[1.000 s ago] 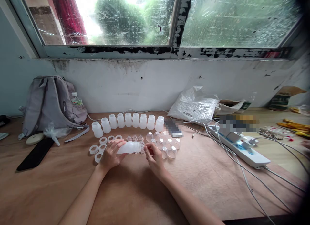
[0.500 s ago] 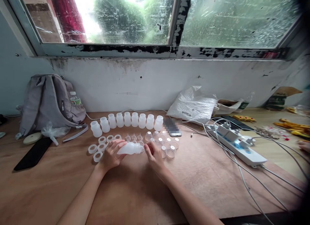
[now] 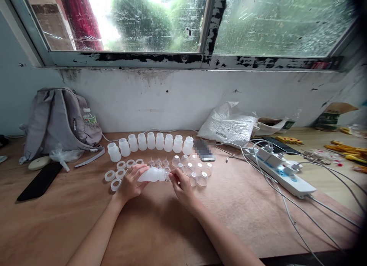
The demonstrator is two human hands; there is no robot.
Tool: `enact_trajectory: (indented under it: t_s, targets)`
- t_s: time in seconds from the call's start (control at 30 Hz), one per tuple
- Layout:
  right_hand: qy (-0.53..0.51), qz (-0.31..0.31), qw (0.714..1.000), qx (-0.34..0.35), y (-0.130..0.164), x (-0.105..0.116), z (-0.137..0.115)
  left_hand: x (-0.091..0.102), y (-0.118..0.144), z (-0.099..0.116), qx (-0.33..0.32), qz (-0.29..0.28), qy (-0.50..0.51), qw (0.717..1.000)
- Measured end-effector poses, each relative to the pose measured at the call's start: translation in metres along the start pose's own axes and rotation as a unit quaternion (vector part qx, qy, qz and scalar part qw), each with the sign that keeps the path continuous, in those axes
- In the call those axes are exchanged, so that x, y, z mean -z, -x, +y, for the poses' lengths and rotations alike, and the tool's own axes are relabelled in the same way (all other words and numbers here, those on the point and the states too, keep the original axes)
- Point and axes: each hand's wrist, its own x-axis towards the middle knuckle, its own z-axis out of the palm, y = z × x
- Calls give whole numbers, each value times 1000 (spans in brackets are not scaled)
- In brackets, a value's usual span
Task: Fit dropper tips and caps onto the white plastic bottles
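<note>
My left hand (image 3: 133, 180) is wrapped round a frosted white baby bottle (image 3: 153, 174), held on its side with the threaded neck to the right. My right hand (image 3: 182, 185) is closed in a pinch just right of the bottle's mouth; what its fingertips hold is too small to make out. Behind the bottle stand several clear bottle nipples (image 3: 158, 162), partly hidden by it. White screw rings (image 3: 109, 176) lie around my left hand. Clear domed caps (image 3: 202, 179) stand beyond and right of my right hand. More frosted bottles (image 3: 150, 141) stand upright in a curved row at the back.
A phone (image 3: 205, 151) lies right of the bottle row, near a silver plastic mailer (image 3: 229, 124). On the right, a power strip (image 3: 286, 178) trails loose cables. A grey backpack (image 3: 54, 124) and a black phone-like slab (image 3: 40, 182) are on the left.
My right hand's fingertips have shifted slightly and the hand has turned a little. The bottle has moved slightly left, widening the space between its mouth and my right fingers.
</note>
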Motion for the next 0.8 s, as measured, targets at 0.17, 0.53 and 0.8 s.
enact_trajectory:
  t_s: [0.17,0.53,0.8]
  targets:
    - [23,4,1000,5,1,-1,2,0,0,1,-9,-11,1,1000]
    - [-222,-109,966,-75,-5,4,-9,2,2,11,34,-79,105,991]
    - [-239,-55,957,-157,-9,7,-14,-5,-2,27,102,-23,162,981]
